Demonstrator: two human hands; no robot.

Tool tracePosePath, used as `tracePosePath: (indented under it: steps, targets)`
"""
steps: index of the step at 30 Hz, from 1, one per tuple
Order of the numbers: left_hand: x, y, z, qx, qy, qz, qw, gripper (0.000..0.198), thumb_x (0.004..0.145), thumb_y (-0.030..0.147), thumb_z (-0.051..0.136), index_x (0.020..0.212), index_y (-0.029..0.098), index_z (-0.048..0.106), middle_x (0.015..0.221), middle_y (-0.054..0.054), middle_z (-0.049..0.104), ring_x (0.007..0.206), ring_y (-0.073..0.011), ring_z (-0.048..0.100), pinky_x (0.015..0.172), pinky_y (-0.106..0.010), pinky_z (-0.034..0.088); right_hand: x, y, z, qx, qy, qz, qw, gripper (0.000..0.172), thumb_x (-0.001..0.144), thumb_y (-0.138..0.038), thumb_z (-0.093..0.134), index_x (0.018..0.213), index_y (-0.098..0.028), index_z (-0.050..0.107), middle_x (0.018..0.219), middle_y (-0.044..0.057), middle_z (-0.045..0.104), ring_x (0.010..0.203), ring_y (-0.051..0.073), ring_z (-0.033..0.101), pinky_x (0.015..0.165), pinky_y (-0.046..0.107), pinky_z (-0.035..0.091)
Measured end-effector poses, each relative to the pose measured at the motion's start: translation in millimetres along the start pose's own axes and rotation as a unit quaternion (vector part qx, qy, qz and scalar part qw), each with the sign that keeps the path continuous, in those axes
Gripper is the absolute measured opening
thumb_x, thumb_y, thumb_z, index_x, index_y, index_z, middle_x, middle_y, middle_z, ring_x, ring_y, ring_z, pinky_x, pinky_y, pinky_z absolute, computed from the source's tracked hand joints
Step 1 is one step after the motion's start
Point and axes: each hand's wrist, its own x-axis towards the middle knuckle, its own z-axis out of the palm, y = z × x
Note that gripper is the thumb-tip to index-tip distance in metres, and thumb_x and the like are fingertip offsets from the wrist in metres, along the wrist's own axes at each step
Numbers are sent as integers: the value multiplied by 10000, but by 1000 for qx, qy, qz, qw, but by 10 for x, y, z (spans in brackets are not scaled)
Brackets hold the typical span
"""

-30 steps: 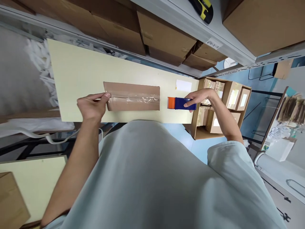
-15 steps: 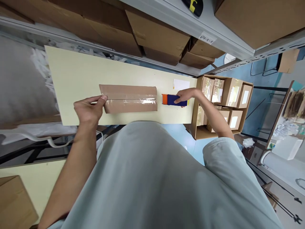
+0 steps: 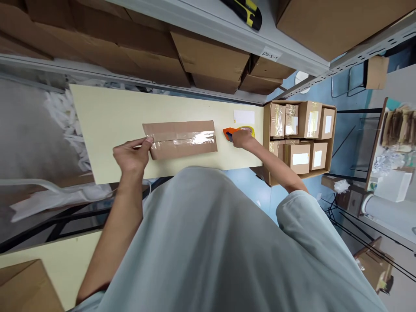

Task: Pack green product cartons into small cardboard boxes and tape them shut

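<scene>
A long brown cardboard box (image 3: 183,147) lies on the pale yellow tabletop (image 3: 107,121). Shiny clear tape runs along its middle seam, with strong glare near the right end. My left hand (image 3: 132,155) pinches the box's left end between thumb and fingers. To the right of the box, my right hand (image 3: 243,138) is closed around a tape dispenser (image 3: 229,131) with an orange front, a blue body and a yellow rim. My fingers cover much of the dispenser, which stands apart from the box.
A white paper label (image 3: 244,116) lies behind the dispenser. An open carton (image 3: 267,125) holding several taped boxes stands at the table's right end. Along the back runs a shelf (image 3: 208,21) with cartons below and a black-and-yellow utility knife (image 3: 248,15) on top.
My right hand has turned the tape dispenser, so its yellow rim now shows behind my hand. The box has tilted slightly, with my left hand still at its left end. The camera view has shifted.
</scene>
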Motion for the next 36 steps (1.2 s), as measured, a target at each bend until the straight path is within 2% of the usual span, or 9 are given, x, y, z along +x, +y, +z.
tracePosePath:
  steps: [3,8,12,15,17,24,30,33,36]
  targets:
    - [44,-53,-19,2,-7,16,1000,172,896,212,830,1029,109,867,991,-68,870,909,-223,737,1019,-408,643,-189,-57,108,-26,53,72,996,380,1124,-198,610,1447,-45,739,1518,308,764,1408,456,737,1123,478,596]
    - [83,165,-99,24,4,31,999,281,885,265,835,1128,126,853,1022,-84,833,878,-244,747,1002,-426,656,-677,-66,-24,-15,162,57,985,464,1193,-345,536,1494,-32,699,1544,303,742,1493,437,693,1255,457,529]
    - [-100,855,-26,-26,-6,213,977,352,945,286,747,1274,184,818,1288,-145,814,1095,-324,786,1160,-522,624,-956,-265,-362,33,257,52,964,578,1167,-427,524,1589,-36,578,1561,290,731,1390,433,748,1145,456,606]
    - [-296,1538,57,-91,-45,396,913,321,1061,381,657,1309,256,816,1317,-126,807,1289,-354,746,1207,-525,598,-1066,-529,-726,34,306,6,951,595,1151,-413,499,1641,-75,503,1524,267,756,1333,427,771,1117,475,620]
    - [-357,1947,71,-117,-35,464,877,338,1108,388,589,1339,274,808,1324,-123,800,1296,-346,744,1212,-521,593,-1116,-740,-1016,10,345,-34,938,572,1158,-400,466,1648,-105,486,1475,260,779,1338,427,766,1135,493,611]
    - [-79,2785,-98,-174,57,493,851,467,1047,205,556,1477,233,735,1461,-178,742,1388,-366,723,1252,-550,586,-1148,-1600,-2250,-110,458,-88,878,492,1172,-345,417,1574,-93,543,1451,270,789,1377,397,750,1201,462,551]
    - [-30,2826,-206,-179,62,514,837,491,1016,177,574,1474,252,734,1502,-171,739,1403,-367,727,1254,-562,601,-946,-2114,-2883,-152,422,-40,893,481,1180,-317,452,1597,-101,556,1515,237,784,1408,332,753,1204,381,541]
    - [12,2570,-238,-166,60,498,849,434,1046,229,552,1430,238,753,1454,-177,769,1345,-371,749,1228,-572,609,-831,-2171,-2925,-155,411,-38,897,513,1176,-284,445,1623,-53,544,1585,266,735,1479,326,712,1253,371,513]
    - [175,2110,-285,-135,40,459,877,415,1037,275,551,1385,220,772,1411,-192,791,1333,-394,751,1236,-598,593,-765,-2078,-2758,-146,474,-74,865,585,1183,-299,411,1690,-16,486,1724,312,601,1617,347,586,1357,430,437]
